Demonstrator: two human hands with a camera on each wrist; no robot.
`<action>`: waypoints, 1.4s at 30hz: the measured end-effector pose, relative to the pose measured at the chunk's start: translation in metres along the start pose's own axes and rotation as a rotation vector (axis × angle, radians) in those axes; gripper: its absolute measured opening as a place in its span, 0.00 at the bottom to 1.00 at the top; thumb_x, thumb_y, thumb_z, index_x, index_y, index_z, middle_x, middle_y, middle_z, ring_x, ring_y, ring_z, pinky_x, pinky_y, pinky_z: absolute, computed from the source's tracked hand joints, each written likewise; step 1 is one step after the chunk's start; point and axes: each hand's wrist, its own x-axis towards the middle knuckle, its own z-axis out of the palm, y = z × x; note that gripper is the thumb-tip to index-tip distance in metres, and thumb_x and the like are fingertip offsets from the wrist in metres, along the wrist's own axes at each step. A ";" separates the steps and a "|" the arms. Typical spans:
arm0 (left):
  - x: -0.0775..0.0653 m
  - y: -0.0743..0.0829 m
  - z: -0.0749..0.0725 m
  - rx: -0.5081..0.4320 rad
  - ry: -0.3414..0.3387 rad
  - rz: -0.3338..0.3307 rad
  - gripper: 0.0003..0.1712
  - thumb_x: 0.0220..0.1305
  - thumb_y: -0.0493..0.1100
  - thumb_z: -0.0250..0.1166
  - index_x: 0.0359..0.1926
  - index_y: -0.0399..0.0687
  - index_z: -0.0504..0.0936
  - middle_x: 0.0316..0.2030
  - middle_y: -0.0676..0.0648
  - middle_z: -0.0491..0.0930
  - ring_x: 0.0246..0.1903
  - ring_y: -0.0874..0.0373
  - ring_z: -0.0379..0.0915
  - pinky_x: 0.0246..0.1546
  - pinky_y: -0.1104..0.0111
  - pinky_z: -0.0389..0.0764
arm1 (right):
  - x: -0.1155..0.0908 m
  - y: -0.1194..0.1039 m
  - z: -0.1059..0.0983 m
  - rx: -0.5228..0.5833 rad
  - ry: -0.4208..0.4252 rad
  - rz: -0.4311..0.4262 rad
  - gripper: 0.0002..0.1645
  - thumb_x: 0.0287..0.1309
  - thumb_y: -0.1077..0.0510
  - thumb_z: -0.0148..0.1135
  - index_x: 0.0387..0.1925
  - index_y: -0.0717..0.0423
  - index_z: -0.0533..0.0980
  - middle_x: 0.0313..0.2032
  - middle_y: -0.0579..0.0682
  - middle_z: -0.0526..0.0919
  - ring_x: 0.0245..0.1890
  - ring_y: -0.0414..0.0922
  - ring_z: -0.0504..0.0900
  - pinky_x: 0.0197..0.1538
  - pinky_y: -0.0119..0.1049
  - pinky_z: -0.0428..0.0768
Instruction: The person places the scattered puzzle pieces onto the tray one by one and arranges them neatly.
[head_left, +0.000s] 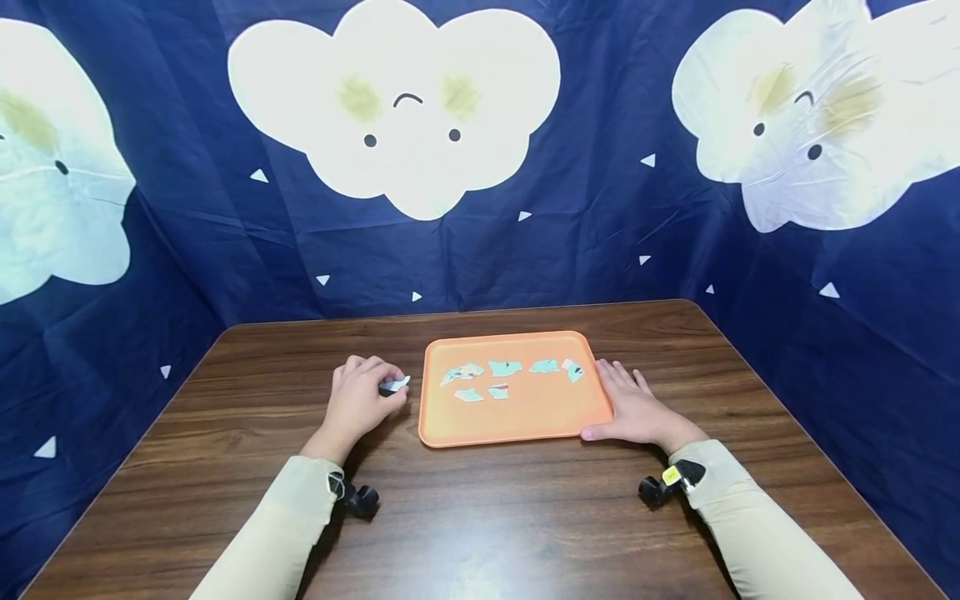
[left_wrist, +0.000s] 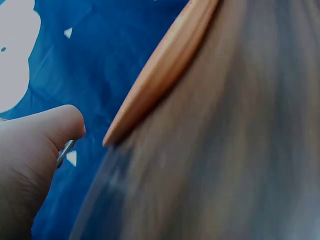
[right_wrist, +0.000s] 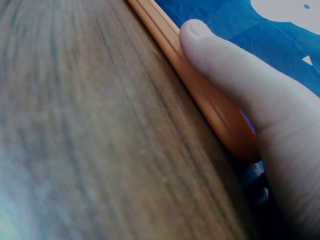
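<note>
In the head view my left hand (head_left: 362, 398) pinches a small pale scrap (head_left: 395, 384) that looks like paper between thumb and fingers, just left of the orange tray (head_left: 517, 422). Only a thin edge of the scrap (left_wrist: 65, 152) shows behind the thumb in the left wrist view. My right hand (head_left: 636, 408) rests at the tray's right end, fingers extended along the side and thumb at the front corner. In the right wrist view that thumb (right_wrist: 225, 65) lies against the tray rim. Several irregular light-blue printed scraps, one of them a larger scrap (head_left: 462, 372), lie apart on the tray.
The tray lies flat on a brown wood-grain table (head_left: 480, 508), toward its far edge. A dark blue curtain (head_left: 465, 258) with white clouds hangs behind and along both sides. A small black camera (head_left: 358, 498) is strapped to the left wrist, another camera (head_left: 656, 492) to the right.
</note>
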 end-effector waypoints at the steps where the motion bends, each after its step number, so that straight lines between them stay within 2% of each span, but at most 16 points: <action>1: 0.002 0.004 0.001 -0.003 -0.002 0.004 0.09 0.52 0.51 0.73 0.34 0.55 0.86 0.36 0.54 0.81 0.42 0.50 0.65 0.51 0.49 0.61 | 0.000 0.000 0.000 -0.006 -0.001 0.001 0.79 0.45 0.25 0.69 0.77 0.70 0.43 0.78 0.67 0.46 0.77 0.65 0.42 0.72 0.66 0.38; 8: 0.016 0.031 0.008 -0.019 -0.006 0.033 0.10 0.52 0.50 0.75 0.35 0.55 0.87 0.36 0.53 0.82 0.43 0.49 0.66 0.50 0.49 0.62 | 0.001 0.000 0.001 -0.005 0.001 -0.001 0.79 0.45 0.24 0.69 0.77 0.70 0.43 0.77 0.67 0.46 0.77 0.66 0.42 0.72 0.66 0.38; 12: 0.023 0.047 0.015 -0.021 -0.030 0.029 0.10 0.52 0.51 0.75 0.36 0.55 0.88 0.37 0.53 0.83 0.43 0.49 0.67 0.51 0.49 0.63 | 0.001 0.000 0.000 -0.012 0.002 -0.001 0.79 0.44 0.24 0.69 0.77 0.70 0.43 0.77 0.67 0.46 0.77 0.65 0.42 0.72 0.66 0.38; 19: 0.034 0.083 0.027 -0.019 -0.106 0.005 0.10 0.54 0.54 0.75 0.35 0.59 0.87 0.37 0.56 0.83 0.43 0.51 0.65 0.50 0.51 0.62 | 0.001 0.000 0.000 -0.010 0.002 0.004 0.79 0.44 0.24 0.69 0.77 0.71 0.43 0.77 0.68 0.46 0.77 0.66 0.43 0.72 0.66 0.38; 24: 0.043 0.106 0.039 -0.016 -0.146 0.025 0.08 0.54 0.54 0.74 0.34 0.61 0.87 0.38 0.57 0.83 0.45 0.52 0.67 0.50 0.53 0.63 | 0.001 0.000 0.000 -0.014 0.005 0.002 0.79 0.44 0.24 0.69 0.77 0.71 0.44 0.77 0.68 0.47 0.77 0.66 0.43 0.72 0.66 0.38; 34: 0.051 0.146 0.061 -0.049 -0.229 0.057 0.08 0.58 0.55 0.73 0.34 0.60 0.87 0.34 0.57 0.79 0.42 0.54 0.66 0.48 0.53 0.63 | 0.000 0.001 0.001 -0.006 0.002 0.003 0.79 0.44 0.24 0.69 0.77 0.70 0.43 0.77 0.68 0.47 0.77 0.66 0.43 0.72 0.66 0.38; 42: 0.062 0.173 0.080 -0.005 -0.295 0.068 0.08 0.60 0.58 0.71 0.35 0.64 0.86 0.38 0.60 0.79 0.41 0.56 0.63 0.44 0.57 0.62 | 0.000 -0.001 0.000 -0.015 0.013 -0.001 0.79 0.44 0.24 0.69 0.77 0.70 0.44 0.77 0.69 0.48 0.77 0.67 0.44 0.72 0.66 0.39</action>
